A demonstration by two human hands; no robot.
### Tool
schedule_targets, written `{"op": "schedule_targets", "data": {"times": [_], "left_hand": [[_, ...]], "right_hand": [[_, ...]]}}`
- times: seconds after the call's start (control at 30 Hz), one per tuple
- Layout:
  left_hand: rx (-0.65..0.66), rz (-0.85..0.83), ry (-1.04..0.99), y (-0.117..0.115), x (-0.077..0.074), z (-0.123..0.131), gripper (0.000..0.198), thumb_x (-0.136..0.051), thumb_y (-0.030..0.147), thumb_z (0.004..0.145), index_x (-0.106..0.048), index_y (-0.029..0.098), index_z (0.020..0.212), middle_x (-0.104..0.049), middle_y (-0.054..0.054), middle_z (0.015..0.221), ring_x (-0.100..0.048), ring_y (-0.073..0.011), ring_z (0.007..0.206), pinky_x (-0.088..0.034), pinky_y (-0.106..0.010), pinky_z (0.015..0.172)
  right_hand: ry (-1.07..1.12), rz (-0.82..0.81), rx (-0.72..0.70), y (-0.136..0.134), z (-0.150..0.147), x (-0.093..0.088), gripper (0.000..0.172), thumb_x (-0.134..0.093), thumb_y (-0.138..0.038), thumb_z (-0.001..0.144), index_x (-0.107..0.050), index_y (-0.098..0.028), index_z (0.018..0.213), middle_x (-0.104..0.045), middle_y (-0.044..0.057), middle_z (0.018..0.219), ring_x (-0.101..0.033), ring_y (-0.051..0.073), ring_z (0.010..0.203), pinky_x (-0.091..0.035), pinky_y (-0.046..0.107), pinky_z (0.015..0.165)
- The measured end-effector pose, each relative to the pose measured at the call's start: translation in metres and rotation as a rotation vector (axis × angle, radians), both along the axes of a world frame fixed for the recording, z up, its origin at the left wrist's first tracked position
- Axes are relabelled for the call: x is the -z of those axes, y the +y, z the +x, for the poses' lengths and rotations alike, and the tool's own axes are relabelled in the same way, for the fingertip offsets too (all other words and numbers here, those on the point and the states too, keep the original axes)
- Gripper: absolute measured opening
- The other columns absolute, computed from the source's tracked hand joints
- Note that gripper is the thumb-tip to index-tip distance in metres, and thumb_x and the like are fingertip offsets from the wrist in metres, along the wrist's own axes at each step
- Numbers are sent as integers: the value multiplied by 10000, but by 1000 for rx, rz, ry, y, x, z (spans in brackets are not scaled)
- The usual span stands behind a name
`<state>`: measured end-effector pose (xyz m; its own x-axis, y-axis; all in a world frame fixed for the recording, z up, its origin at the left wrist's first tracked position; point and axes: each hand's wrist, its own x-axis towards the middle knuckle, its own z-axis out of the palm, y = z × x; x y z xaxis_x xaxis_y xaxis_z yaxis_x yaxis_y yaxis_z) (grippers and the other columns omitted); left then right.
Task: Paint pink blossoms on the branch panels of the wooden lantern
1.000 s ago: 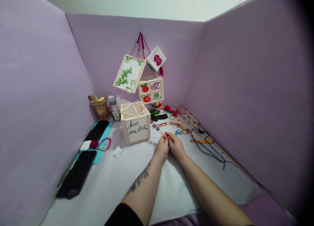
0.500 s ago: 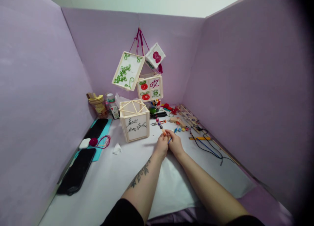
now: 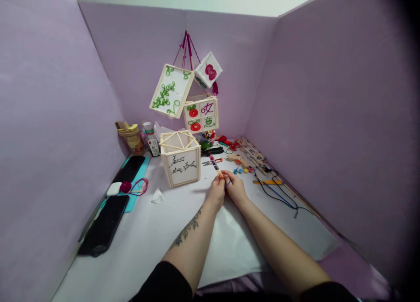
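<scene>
Grasping a multicoloured strip (image 3: 215,165) in the left hand (image 3: 216,192) and a blue stick (image 3: 229,184) in the right hand (image 3: 236,190), close together over the white worktop (image 3: 138,236), just right of a wood-framed lantern (image 3: 181,168); hemmed in ahead by scissors (image 3: 206,163) partly behind the strip, and by paint pots (image 3: 240,171) and a black cord (image 3: 296,208) to the right; hiding the strip's lower end and much of the stick within the grip, with dark sleeves (image 3: 166,282) cropped below and a red tangle (image 3: 233,145) hard to make out
</scene>
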<state>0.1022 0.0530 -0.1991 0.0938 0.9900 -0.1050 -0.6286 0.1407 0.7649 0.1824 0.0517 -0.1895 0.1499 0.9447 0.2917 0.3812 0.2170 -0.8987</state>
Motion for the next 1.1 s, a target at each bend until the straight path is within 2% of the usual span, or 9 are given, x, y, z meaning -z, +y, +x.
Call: {"op": "schedule_targets", "data": {"times": [0.13,0.23,0.37,0.47,0.63,0.73,0.9,1.0,1.1], "left_hand": [[93,-19,-108,-3,-9,-2,213,-739,280,791,-590,178,905,-590,22,749,-559,-115,702,-443,-232,719],[168,-26,-159,-6,-16,-4,296,-768,299,760,-568,184,945,-494,57,649,-449,-87,567,-365,-204,587],[246,-15,-194,-12,-22,-5,384,-776,308,764,-550,193,1053,-476,56,652,-419,-88,557,-336,-208,570],[269,-15,-195,-15,-24,-3,392,-770,296,781,-538,187,1078,-465,56,654,-413,-89,558,-337,-215,576],[243,-30,-183,-16,-25,-1,507,-746,249,804,-490,228,1241,-495,54,716,-445,-87,578,-365,-214,601],[231,-34,-171,-16,-26,-3,638,-722,213,813,-433,270,1379,-514,49,768,-459,-79,582,-378,-207,600],[241,-46,-116,-18,-27,-3,793,-690,175,825,-319,316,1512,-496,52,775,-464,-65,584,-389,-184,595],[248,-62,-42,-17,-28,-1,809,-680,203,840,-281,346,1530,-510,49,805,-459,-58,574,-389,-176,581],[248,-74,75,-16,-28,0,714,-652,240,869,-336,348,1500,-527,44,813,-466,-57,570,-404,-177,584]], "right_hand": [[34,-24,-12,3,9,-4,406,-541,-465,856,-725,-218,1120,-751,101,1144,-686,273,1090,-504,456,1014],[147,-35,-45,5,18,-10,529,-518,-568,880,-670,-200,1227,-733,139,1182,-693,276,1098,-524,460,989],[333,15,-160,1,34,-21,532,-611,-634,828,-700,-205,1130,-735,142,1169,-678,289,1122,-513,464,997],[183,-11,-227,-4,48,-32,437,-723,-542,770,-732,-209,1051,-761,118,1082,-686,294,1054,-491,494,1003],[-24,-16,-243,-11,60,-42,347,-753,-423,738,-742,-227,1025,-751,84,1105,-667,279,1073,-475,472,1011],[-28,-20,-288,-11,60,-42,325,-743,-392,730,-731,-212,1000,-758,81,1038,-686,260,1008,-510,437,958],[4,-55,-335,-9,60,-39,347,-719,-348,736,-706,-199,1050,-741,83,1045,-679,237,981,-516,412,927],[-22,-51,-358,-7,61,-36,365,-686,-364,772,-689,-188,1093,-729,79,1011,-670,221,938,-518,401,897],[-49,-43,-369,-5,61,-31,358,-657,-362,799,-676,-177,1105,-718,80,995,-665,214,921,-522,388,874]]}}
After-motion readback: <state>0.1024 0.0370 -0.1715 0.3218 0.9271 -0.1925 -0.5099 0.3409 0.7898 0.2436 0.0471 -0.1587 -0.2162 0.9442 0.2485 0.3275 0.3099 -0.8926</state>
